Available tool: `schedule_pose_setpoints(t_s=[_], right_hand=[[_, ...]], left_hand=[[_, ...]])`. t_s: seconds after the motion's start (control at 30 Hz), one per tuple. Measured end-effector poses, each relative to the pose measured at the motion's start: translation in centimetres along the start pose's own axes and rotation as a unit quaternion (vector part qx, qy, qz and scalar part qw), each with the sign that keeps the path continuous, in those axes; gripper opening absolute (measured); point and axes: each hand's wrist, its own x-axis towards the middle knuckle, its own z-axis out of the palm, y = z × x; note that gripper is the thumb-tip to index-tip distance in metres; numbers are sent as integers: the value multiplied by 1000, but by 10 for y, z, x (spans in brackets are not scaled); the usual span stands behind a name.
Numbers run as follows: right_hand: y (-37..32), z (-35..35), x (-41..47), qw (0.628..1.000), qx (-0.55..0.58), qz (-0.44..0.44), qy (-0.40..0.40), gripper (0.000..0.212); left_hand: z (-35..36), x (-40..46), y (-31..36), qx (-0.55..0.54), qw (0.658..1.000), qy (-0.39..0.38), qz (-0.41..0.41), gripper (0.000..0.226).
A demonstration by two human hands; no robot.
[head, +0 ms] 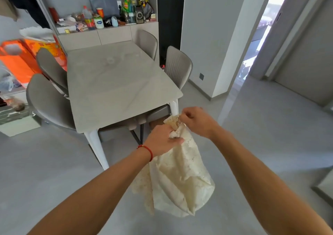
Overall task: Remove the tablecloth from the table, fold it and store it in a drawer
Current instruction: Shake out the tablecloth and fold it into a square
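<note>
Beside the table (115, 83), left hand (160, 141) and right hand (196, 121) both pinch the tablecloth (180, 177) at its top; the rest hangs below.

Cream tablecloth (182, 177), lacy floral pattern all through it, hanging at six o'clock. A thin red bracelet (146, 150) circles the left wrist. At twelve, the counter (115, 80) shows pale grey with faint marble veining on white legs. Taupe-grey chairs (48, 98) ring it at nine and one o'clock. Bright orange packaging (19, 58) glows at ten. Floor (270, 135) plain light grey throughout.
</note>
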Motion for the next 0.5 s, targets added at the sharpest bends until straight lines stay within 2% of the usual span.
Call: schedule_pose_setpoints(t_s=[0.07, 0.13, 0.17, 0.23, 0.33, 0.43, 0.5], right_hand=[[3, -1, -12, 995, -85, 59, 16, 40], [0, 8, -24, 986, -109, 125, -27, 56], [1, 13, -28, 983, -94, 151, -52, 56], [6, 20, -30, 975, -76, 185, -98, 42], [12, 22, -27, 956, -158, 166, -182, 27], [24, 26, -30, 955, -149, 199, -160, 24], [43, 17, -37, 957, -19, 278, -76, 30]], left_hand=[[8, 1, 1, -2, 1000, 16, 4, 46], [20, 0, 7, -30, 999, 27, 21, 27], [26, 1, 11, -45, 998, 30, 27, 23], [36, 3, 15, -43, 998, 17, 40, 26], [45, 3, 10, -14, 999, 4, 28, 52], [40, 1, 0, -47, 998, -32, 27, 51], [18, 2, -19, -78, 997, -9, -20, 42]])
